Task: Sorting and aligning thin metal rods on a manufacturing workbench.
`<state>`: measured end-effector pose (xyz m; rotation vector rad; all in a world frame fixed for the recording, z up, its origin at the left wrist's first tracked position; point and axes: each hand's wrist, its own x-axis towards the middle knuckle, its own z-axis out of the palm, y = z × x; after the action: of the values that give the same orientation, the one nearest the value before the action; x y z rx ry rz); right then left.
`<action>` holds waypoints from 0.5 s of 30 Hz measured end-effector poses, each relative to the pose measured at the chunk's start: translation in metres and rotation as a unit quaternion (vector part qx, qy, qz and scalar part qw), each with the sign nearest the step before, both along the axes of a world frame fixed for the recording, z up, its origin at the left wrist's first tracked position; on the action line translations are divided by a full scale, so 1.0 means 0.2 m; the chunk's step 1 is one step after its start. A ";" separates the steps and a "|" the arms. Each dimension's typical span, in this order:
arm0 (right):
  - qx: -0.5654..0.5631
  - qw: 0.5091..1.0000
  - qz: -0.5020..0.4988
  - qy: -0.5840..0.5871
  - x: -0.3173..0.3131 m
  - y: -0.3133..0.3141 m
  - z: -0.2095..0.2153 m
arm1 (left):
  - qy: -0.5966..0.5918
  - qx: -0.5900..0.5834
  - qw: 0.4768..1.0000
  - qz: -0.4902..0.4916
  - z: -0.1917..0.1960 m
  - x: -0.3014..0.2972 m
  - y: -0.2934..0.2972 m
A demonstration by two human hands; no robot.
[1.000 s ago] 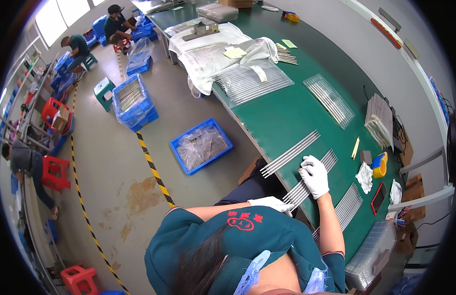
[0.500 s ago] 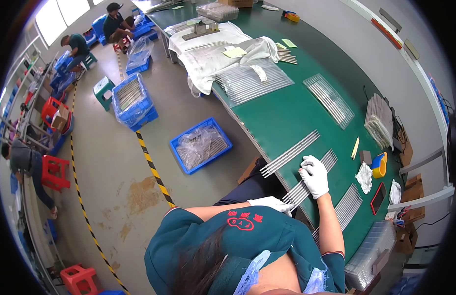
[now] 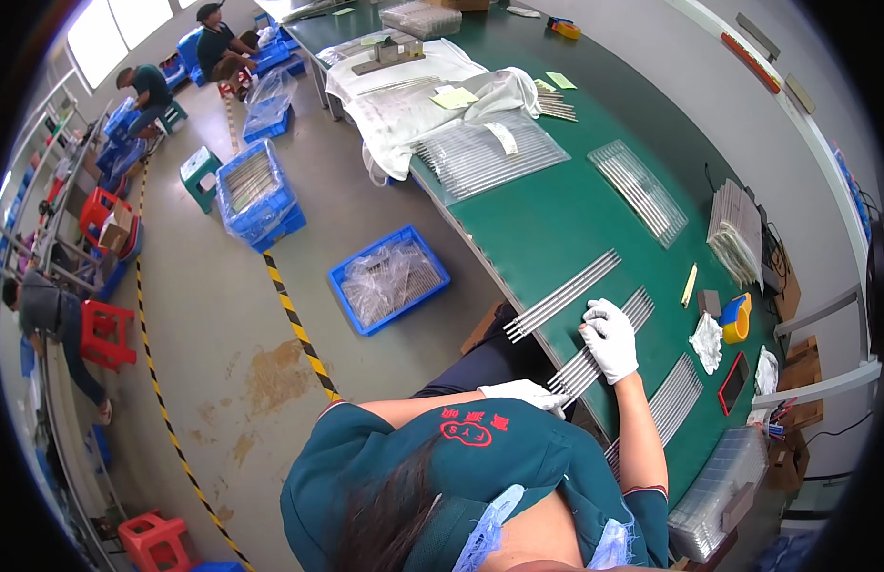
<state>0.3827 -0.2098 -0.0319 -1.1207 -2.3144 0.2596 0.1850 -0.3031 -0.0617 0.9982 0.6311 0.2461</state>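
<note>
Nothing has moved: metal rods seemingly lie under both hands' fingers.

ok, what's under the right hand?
The gloved right hand rests on a row of thin metal rods lying on the green table. The rod stretch beneath the palm is covered.

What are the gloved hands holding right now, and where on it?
A bundle of thin metal rods: left hand at its near end, right hand resting on its middle.
</note>
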 end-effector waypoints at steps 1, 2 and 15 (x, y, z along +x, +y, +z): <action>0.000 1.000 0.000 0.000 0.00 0.00 0.00 | 0.001 0.001 1.000 0.004 0.00 0.00 0.00; -0.003 1.000 0.001 -0.001 0.00 0.00 0.00 | 0.001 0.001 1.000 0.004 0.00 0.00 0.00; -0.005 1.000 0.000 0.003 0.00 0.00 0.00 | 0.035 0.025 0.999 -0.015 0.02 0.00 0.01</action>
<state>0.3835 -0.2095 -0.0325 -1.1232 -2.3097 0.2757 0.1860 -0.3019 -0.0567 1.0675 0.6751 0.2022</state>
